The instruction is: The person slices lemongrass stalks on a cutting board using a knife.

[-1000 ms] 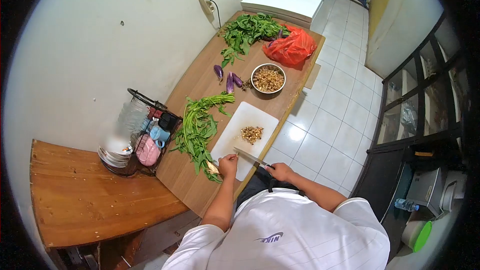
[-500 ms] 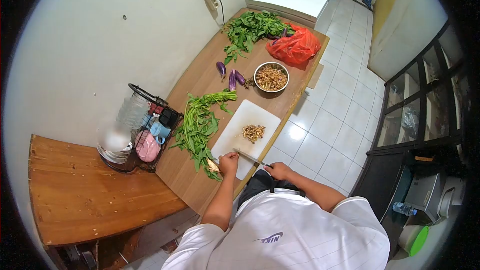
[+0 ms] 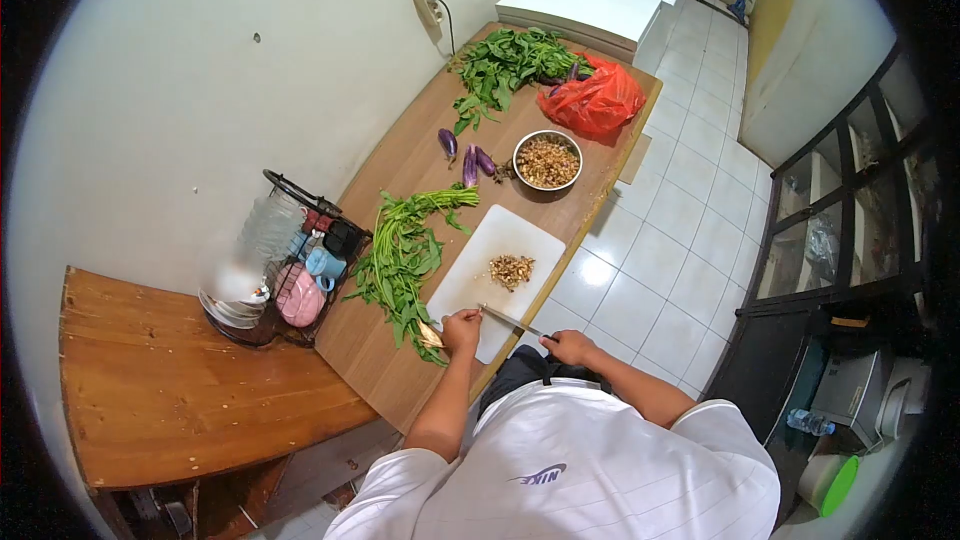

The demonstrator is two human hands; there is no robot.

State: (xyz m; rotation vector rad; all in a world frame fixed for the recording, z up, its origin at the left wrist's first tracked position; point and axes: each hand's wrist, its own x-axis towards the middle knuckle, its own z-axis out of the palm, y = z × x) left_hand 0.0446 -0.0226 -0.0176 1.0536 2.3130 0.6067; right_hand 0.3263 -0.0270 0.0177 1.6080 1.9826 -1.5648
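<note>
1. Knife (image 3: 508, 318) tip now nearer left hand (image 3: 461, 330) vs 0.5 s ago; right hand (image 3: 572, 346) grips handle.
2. Left hand pinches pale piece (image 3: 430, 335) at cutting board (image 3: 520, 236) edge, on desk (image 3: 400, 165), w/ greens (image 3: 400, 260) beside.

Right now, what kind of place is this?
Most likely a home kitchen: a white cutting board with chopped bits on a wooden counter, leafy greens and small eggplants beside it, and a dish rack against the wall.

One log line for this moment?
right hand: holds knife | left hand: on cutting board | chopped bits: mid-board
</note>
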